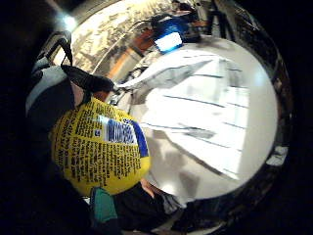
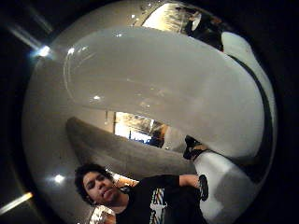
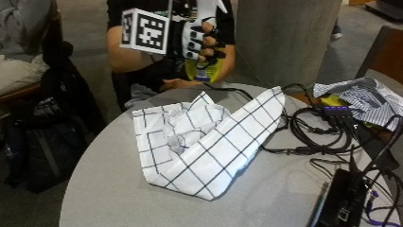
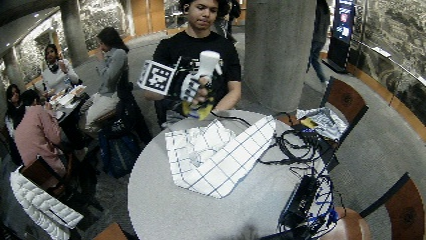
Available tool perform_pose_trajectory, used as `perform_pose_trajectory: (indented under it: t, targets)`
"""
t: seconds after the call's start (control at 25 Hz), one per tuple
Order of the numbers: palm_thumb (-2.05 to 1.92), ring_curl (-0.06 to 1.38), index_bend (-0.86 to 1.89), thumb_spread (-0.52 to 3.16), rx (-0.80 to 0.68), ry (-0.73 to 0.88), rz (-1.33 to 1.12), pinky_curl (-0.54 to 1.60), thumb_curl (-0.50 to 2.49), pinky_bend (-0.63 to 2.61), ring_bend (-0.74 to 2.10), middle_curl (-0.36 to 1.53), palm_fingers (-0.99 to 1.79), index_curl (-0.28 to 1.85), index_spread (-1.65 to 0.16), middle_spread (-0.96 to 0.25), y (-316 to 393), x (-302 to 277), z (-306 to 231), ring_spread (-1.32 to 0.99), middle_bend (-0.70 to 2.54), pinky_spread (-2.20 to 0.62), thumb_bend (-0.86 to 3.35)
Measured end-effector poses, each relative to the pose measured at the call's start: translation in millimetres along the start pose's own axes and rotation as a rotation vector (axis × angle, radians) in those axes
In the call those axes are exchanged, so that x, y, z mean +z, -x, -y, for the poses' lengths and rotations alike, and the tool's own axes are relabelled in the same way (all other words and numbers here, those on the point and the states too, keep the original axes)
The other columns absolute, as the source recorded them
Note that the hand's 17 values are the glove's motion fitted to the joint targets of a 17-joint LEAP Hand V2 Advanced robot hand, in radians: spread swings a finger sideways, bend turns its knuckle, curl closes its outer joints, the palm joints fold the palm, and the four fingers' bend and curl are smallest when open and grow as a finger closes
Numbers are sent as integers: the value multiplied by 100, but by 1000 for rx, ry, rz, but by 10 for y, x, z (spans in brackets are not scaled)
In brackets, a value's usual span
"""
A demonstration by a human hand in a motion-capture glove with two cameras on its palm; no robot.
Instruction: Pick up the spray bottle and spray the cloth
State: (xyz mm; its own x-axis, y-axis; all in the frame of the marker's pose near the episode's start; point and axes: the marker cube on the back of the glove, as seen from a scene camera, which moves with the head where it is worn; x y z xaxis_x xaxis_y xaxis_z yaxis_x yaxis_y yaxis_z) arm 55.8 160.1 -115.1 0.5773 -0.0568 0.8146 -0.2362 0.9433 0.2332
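Note:
My gloved right hand (image 3: 200,43) (image 4: 194,86) grips the spray bottle (image 4: 205,80) and holds it up in the air above the table's far edge. The bottle has a white spray head (image 4: 209,61) (image 2: 154,84) and a yellow body (image 3: 203,71) (image 1: 100,146) with a printed label. The white cloth with a black grid (image 3: 201,139) (image 4: 216,152) (image 1: 200,112) lies rumpled on the round grey table (image 3: 113,189), below and in front of the bottle. The bottle does not touch the cloth.
Black cables (image 3: 315,127) and a black device (image 3: 343,203) lie on the table's right side. A striped cloth (image 3: 362,97) lies at the far right. A concrete pillar (image 3: 283,38) stands behind the table. A dark bag (image 3: 44,137) sits on the floor at the left.

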Motion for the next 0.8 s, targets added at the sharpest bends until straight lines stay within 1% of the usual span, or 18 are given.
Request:
perform_pose_trajectory:
  t: [0.12, 0.2, 0.32, 0.52, 0.8]
  targets:
    - [92, 37, 16, 65, -27, 34, 102, 38, 65, 39, 43, 48, 115, 40, -18, -5, 16, 581, -159, -4, 28, -4, -4]
    - [91, 37, 16, 68, -26, 63, 126, 37, 64, 38, 42, 48, 114, 41, -18, -5, -55, 915, -246, -4, 28, -4, -4]
    - [90, 36, 18, 72, -10, 97, 131, 37, 62, 36, 40, 48, 114, 42, -18, -5, -194, 1248, -313, -4, 28, -3, -4]
    - [88, 36, 18, 77, 3, 66, 143, 36, 60, 34, 37, 48, 114, 43, -18, -5, -350, 1490, -320, -4, 28, -3, -4]
    - [87, 36, 17, 82, 26, 55, 137, 36, 56, 31, 34, 47, 112, 44, -18, -5, -479, 1562, -295, -4, 28, -3, -3]
